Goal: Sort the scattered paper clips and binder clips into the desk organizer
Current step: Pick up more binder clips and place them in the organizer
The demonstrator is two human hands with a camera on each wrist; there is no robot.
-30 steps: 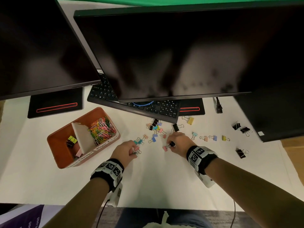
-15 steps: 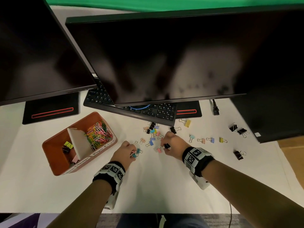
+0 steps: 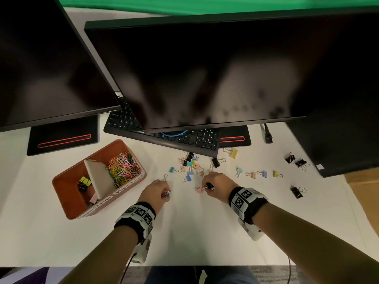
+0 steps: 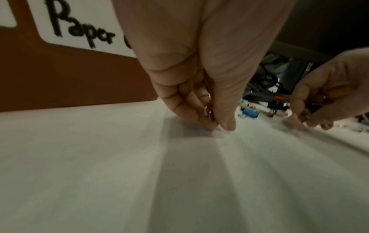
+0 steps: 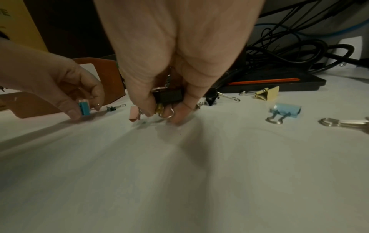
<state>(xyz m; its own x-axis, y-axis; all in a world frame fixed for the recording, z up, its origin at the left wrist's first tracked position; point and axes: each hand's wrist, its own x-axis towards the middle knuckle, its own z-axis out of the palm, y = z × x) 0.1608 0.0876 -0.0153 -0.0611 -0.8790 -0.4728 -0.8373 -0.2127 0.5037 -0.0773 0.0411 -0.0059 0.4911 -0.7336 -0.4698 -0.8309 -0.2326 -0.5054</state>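
The brown desk organizer (image 3: pixel 67 198) stands at the left, with coloured paper clips (image 3: pixel 123 167) in its right compartment and a few binder clips (image 3: pixel 85 182) in its left one. My left hand (image 3: pixel 159 191) pinches a teal binder clip (image 5: pixel 83 108) just above the table, right of the organizer. My right hand (image 3: pixel 215 184) grips several binder clips, a black one (image 5: pixel 168 96) foremost, fingertips on the table. A pink binder clip (image 3: pixel 200 190) lies at those fingertips. A heap of small coloured binder clips (image 3: pixel 191 165) lies beyond both hands.
A black keyboard (image 3: pixel 174 138) and two monitor bases (image 3: pixel 63 136) sit under the dark monitors (image 3: pixel 205 74). More binder clips lie to the right: blue (image 3: pixel 239 171), yellow (image 3: pixel 233 153), black (image 3: pixel 296 191). White table stretches toward me.
Both hands have drawn back toward me from the heap, each keeping its clips. The view has shifted slightly.
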